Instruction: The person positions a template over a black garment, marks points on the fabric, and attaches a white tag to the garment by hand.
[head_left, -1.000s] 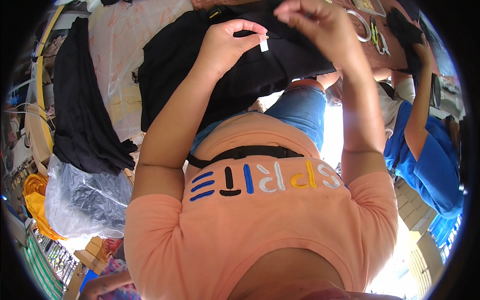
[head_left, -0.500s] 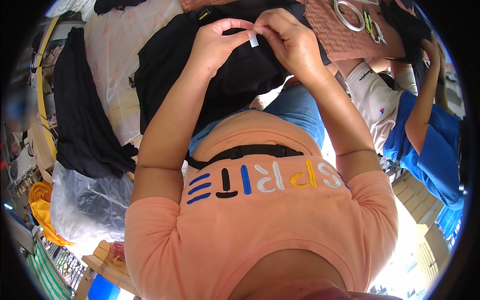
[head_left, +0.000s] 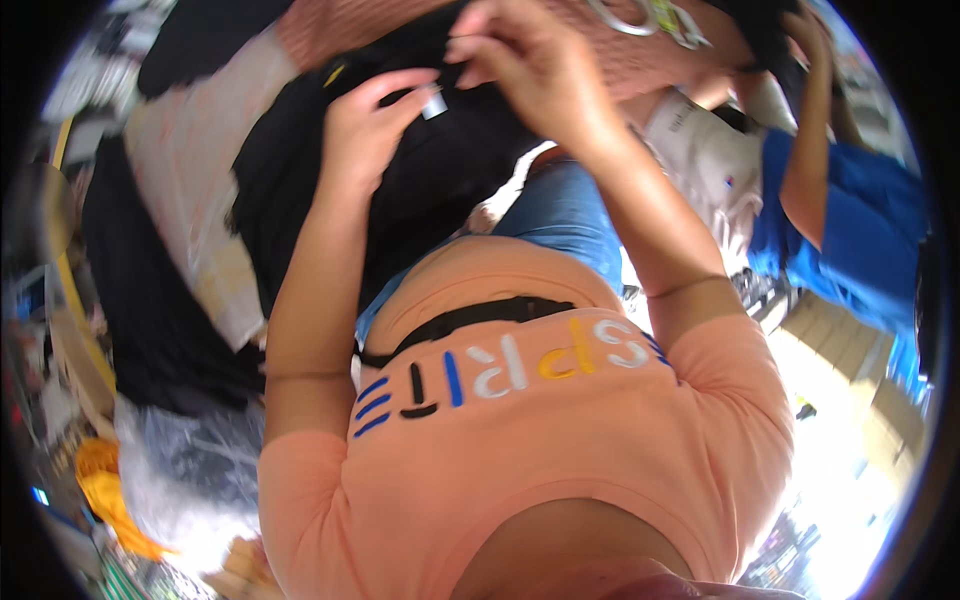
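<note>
A small white tag point(head_left: 433, 106) shows at the fingertips of my left hand point(head_left: 362, 130), which is closed in a pinch on it. Beneath both hands spreads a black garment point(head_left: 285, 185), lying over the work surface and toward my lap. My right hand point(head_left: 545, 80) is raised farther away and to the right, apart from the left. Its thumb and fingers come together over the black cloth; whatever they hold, if anything, is too small and blurred to name.
A black cloth point(head_left: 150, 280) hangs at the left beside a pale plastic sheet point(head_left: 200, 170). Below it is a clear plastic bag point(head_left: 190, 470). Small yellow-green snips point(head_left: 685, 28) and a white ring point(head_left: 640, 22) lie on brown textured fabric point(head_left: 715, 55). A person in blue point(head_left: 860, 190) works at the right.
My hands, together at the tag before, are now apart. The left has moved left and nearer with the tag; the right has risen up and left. The whole view has shifted and tilted.
</note>
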